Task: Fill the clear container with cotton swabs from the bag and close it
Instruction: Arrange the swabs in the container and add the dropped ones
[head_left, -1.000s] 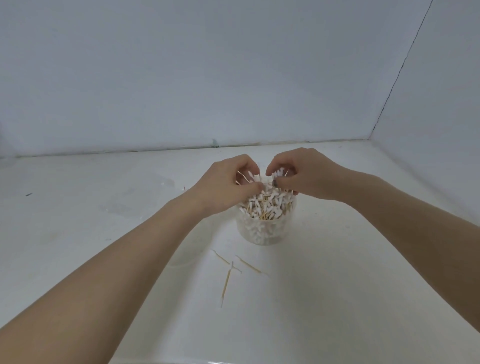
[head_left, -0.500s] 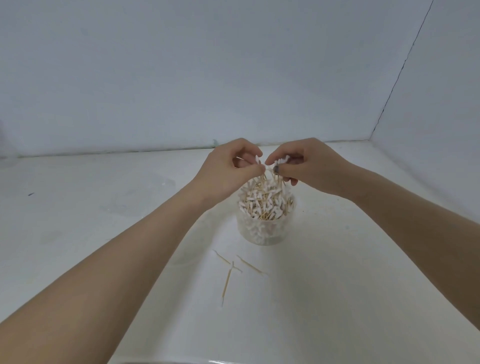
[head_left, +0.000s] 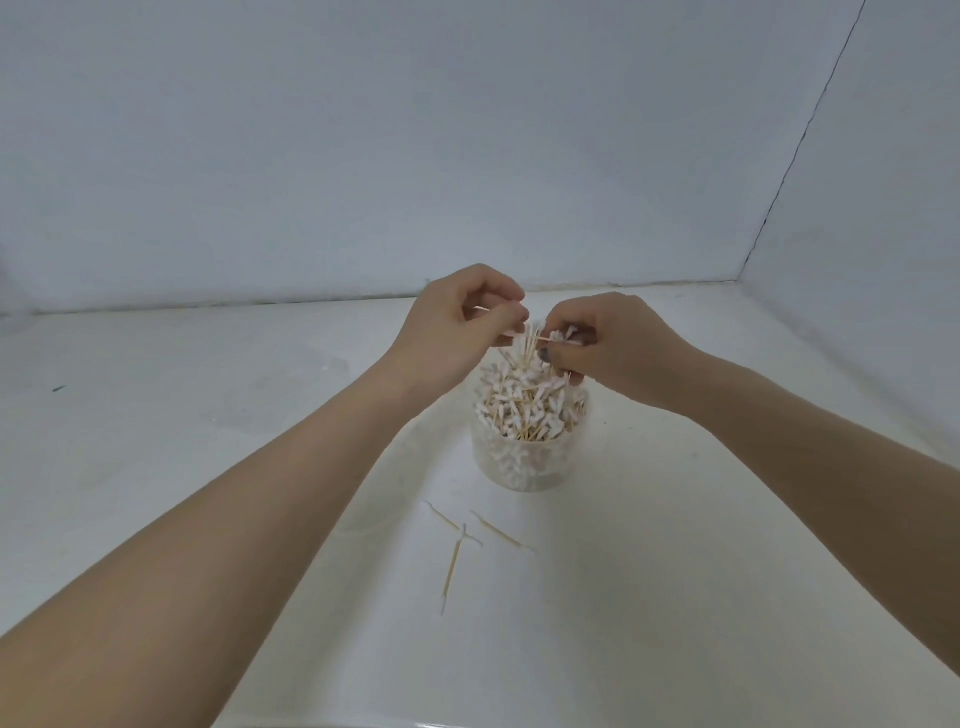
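A clear round container (head_left: 527, 465) stands on the white table, heaped with cotton swabs (head_left: 522, 402) that rise above its rim. Just above the heap, my left hand (head_left: 457, 325) pinches swab sticks between thumb and curled fingers. My right hand (head_left: 608, 343) pinches a few swabs at the heap's top right. Both hands are close together, fingertips almost meeting. No bag and no lid are in view.
Three loose swabs (head_left: 470, 535) lie on the white table (head_left: 208, 415) in front of the container. A faint clear round thing (head_left: 363, 514), hard to make out, lies left of them under my left forearm. Grey walls stand behind and to the right.
Both hands have risen from the container's mouth, drawing a cluster of swabs upward out of the heap. The container and the loose swabs stayed in place.
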